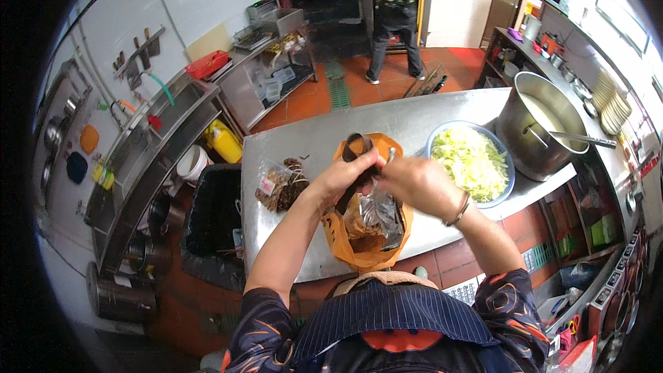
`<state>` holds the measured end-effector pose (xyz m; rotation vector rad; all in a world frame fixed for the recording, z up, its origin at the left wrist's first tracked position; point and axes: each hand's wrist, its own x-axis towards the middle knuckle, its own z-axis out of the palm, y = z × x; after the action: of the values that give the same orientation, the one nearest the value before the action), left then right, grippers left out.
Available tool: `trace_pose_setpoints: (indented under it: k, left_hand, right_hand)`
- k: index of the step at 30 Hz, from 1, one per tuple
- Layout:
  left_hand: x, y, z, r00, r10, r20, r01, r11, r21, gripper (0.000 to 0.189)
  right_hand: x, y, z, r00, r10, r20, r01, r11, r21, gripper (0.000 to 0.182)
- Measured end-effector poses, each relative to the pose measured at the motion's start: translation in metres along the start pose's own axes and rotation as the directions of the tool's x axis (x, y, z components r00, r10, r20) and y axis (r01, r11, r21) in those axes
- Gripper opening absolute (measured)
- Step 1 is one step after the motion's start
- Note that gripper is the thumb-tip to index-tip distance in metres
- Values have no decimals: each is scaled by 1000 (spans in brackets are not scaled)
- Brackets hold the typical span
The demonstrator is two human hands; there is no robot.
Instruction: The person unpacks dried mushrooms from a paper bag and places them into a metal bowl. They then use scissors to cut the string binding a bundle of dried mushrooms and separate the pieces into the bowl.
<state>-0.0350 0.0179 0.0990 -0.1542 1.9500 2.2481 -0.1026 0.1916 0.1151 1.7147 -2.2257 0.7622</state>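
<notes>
On the steel worktable (295, 137) an orange bag (336, 235) with dark lettering stands open in front of me. My left hand (357, 168) grips a dark brown strap (357, 145) that loops up over its mouth. Shiny translucent plastic (386, 212) spills out of the opening, over brownish contents that I cannot make out. Blurred by motion, my right hand (422, 186) is curled over the top of that plastic, its fingertips mostly hidden. Left of the orange bag lies a clear packet (270, 181) with brown dried pieces, beside a tied dark bundle (294, 186).
At the right stand a blue basin (510, 178) of shredded cabbage (469, 163) and a large steel pot (523, 140) holding pale liquid and a ladle (582, 139). A black-lined bin (212, 217) adjoins the table's left end. Beyond the table, a person (396, 15) stands in the doorway.
</notes>
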Motion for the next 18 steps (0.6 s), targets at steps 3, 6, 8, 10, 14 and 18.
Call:
trace_pose_setpoints:
  k: [3,6,8,10,14,18]
  left_hand:
    - [-1,5,2,984,169,53,-177,952,250,12]
    - [-4,2,-2,985,115,129,-151,937,314,15]
    - [-5,12,11,974,78,211,-171,866,470,24]
    - [-4,4,7,948,192,252,-314,674,669,27]
    - [1,-1,10,786,559,265,-445,215,869,15]
    - [0,-13,9,666,668,331,-449,5,894,14]
  right_hand:
    - [-2,-5,-17,982,-132,133,92,959,269,26]
    - [15,16,-19,992,121,-43,-96,920,381,32]
    - [19,38,6,981,195,25,-165,745,646,33]
    - [24,60,34,971,89,224,-230,616,753,36]
    - [24,72,62,901,62,429,-391,539,746,34]
    - [21,66,66,910,-27,414,-405,162,900,28]
